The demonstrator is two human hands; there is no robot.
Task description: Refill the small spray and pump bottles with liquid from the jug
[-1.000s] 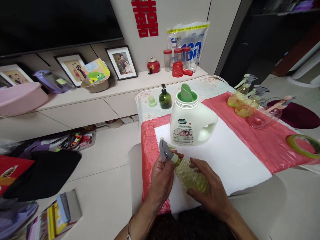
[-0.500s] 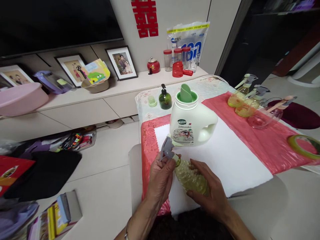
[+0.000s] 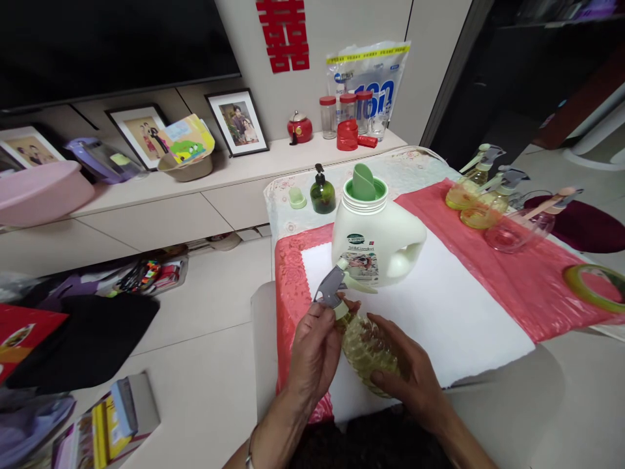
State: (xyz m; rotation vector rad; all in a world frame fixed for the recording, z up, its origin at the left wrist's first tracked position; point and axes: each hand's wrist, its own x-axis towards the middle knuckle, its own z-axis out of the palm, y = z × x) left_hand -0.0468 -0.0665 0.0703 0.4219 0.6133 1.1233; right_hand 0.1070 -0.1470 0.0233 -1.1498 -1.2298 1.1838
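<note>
Held between my hands is a yellow-green clear spray bottle (image 3: 367, 352) with a ribbed body, tilted over the table's near side. My left hand (image 3: 316, 345) is closed around the collar of its grey and pale-green trigger sprayer head (image 3: 333, 286). My right hand (image 3: 413, 371) wraps the bottle's body from the right, thumb across the front. Just beyond stands a large cream jug (image 3: 356, 238) with a handle, uncapped, a green spout (image 3: 363, 182) showing in its mouth. A white cloth (image 3: 469, 326) lies beneath the jug and my hands.
Several spray bottles (image 3: 483, 202) stand at the right on red plastic sheeting (image 3: 454, 234), near a roll of tape (image 3: 596, 286). A green pump bottle (image 3: 323, 192) and a pale-green cap (image 3: 297, 198) sit behind the jug. A cabinet (image 3: 244, 176) runs along the wall.
The sprayer head has turned, so its pale-green trigger now points right toward the jug. My left fingers have shifted at the collar, and the bottle has rotated slightly.
</note>
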